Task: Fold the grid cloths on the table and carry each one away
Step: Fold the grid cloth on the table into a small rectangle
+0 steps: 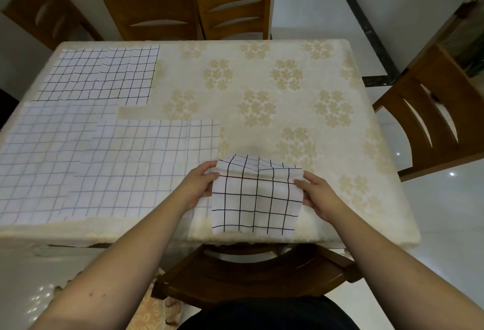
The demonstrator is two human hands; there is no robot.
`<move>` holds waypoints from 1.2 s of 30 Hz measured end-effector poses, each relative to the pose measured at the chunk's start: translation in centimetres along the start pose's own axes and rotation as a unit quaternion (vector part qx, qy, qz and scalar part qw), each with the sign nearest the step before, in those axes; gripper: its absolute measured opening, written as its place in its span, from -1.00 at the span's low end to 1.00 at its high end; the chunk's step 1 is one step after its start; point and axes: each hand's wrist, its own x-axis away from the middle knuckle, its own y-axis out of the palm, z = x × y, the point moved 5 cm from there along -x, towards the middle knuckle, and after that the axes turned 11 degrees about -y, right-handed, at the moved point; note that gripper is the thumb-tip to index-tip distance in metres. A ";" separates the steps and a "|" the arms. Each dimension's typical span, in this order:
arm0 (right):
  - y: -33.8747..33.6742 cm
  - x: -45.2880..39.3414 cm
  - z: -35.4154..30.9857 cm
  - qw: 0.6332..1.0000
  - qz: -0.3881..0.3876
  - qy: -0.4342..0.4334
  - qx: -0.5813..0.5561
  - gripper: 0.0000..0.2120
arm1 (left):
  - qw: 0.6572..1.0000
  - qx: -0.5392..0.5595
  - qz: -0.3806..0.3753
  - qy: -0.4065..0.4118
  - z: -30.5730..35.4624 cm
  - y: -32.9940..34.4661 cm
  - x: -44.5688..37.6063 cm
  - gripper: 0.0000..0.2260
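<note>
A small white cloth with a black grid, folded over, is held just above the table's near edge. My left hand pinches its left side and my right hand pinches its right side. Flat on the table's left half lie other grid cloths: a black-lined one at the far left, a pale-lined one below it, and a wide pale-lined one overlapping it near the front edge.
The table wears a cream flowered cover. Wooden chairs stand at the far side, at the right and right under my arms. Glossy white floor surrounds the table.
</note>
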 end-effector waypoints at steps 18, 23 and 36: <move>-0.6 0.7 -3.7 0.946 0.009 -0.140 0.292 -0.57 | 0.988 -0.117 0.033 0.098 1.8 0.4 1.5 -0.69; -1.1 0.9 -3.7 0.931 -0.035 -0.188 0.312 -0.76 | 0.982 -0.167 0.000 0.086 1.9 0.1 1.0 -0.73; -0.8 0.8 -4.7 0.957 -0.007 -0.150 0.250 -0.60 | 0.965 -0.220 0.030 0.137 3.8 1.6 2.2 -0.83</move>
